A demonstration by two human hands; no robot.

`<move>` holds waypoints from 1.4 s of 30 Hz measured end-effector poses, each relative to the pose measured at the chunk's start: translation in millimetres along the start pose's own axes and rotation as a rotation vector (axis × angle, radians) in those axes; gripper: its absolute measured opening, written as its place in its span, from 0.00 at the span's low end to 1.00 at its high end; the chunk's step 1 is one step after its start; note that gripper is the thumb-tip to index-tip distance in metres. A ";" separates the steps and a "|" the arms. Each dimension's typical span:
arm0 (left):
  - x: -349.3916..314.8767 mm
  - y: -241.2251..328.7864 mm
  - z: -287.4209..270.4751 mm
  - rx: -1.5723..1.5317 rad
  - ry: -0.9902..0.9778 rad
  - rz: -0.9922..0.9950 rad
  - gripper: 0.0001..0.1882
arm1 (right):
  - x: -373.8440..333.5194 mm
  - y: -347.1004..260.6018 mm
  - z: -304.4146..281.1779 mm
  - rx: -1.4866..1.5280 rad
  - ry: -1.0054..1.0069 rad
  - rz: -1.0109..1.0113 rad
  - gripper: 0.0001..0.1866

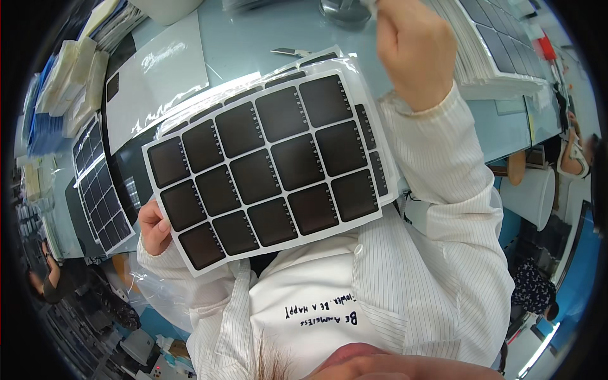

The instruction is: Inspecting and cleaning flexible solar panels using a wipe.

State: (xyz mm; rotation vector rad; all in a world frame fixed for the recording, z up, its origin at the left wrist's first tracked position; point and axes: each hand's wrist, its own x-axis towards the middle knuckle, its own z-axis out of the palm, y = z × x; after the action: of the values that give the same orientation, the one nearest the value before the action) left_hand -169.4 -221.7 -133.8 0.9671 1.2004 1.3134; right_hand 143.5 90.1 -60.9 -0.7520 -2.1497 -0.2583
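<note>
A white sheet (266, 196) with rows of dark square panels lies tilted over the near edge of the table, close to my chest. My left hand (155, 227) grips its left edge, thumb on top and the other fingers largely out of sight. Beneath it are more such sheets (386, 171), partly covered, with clear film along their far side. My right hand (418, 57) is raised at the far right, fingers curled in; a whitish bit shows at the fingertips, too little to name. Beside that hand stands a shiny round metal dish (344, 11). A small knife (291, 52) lies beyond the sheets.
A tall stack of sheets (487, 50) stands at the right, and bundled packets (79, 76) at the left. A film-covered white board (164, 69) lies far left, near a white tub (166, 7). More panel sheets (101, 190) lie left. Other people (538, 285) sit nearby.
</note>
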 end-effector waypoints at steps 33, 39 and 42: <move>2.3 6.0 9.5 0.037 0.024 0.023 0.14 | -39.6 -48.4 -9.1 0.025 -0.593 -0.267 0.03; 1.2 4.5 7.2 0.025 0.012 0.020 0.13 | -41.3 -55.4 -4.5 0.086 -0.546 -0.280 0.05; 0.4 3.3 2.2 0.028 -0.023 0.003 0.12 | -45.8 -66.1 -18.3 0.127 -0.667 -0.321 0.06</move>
State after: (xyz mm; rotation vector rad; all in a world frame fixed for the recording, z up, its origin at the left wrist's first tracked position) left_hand -167.9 -220.8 -130.2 1.0012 1.2034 1.2876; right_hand 138.0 10.0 -79.6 -0.4472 -2.8919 -0.0281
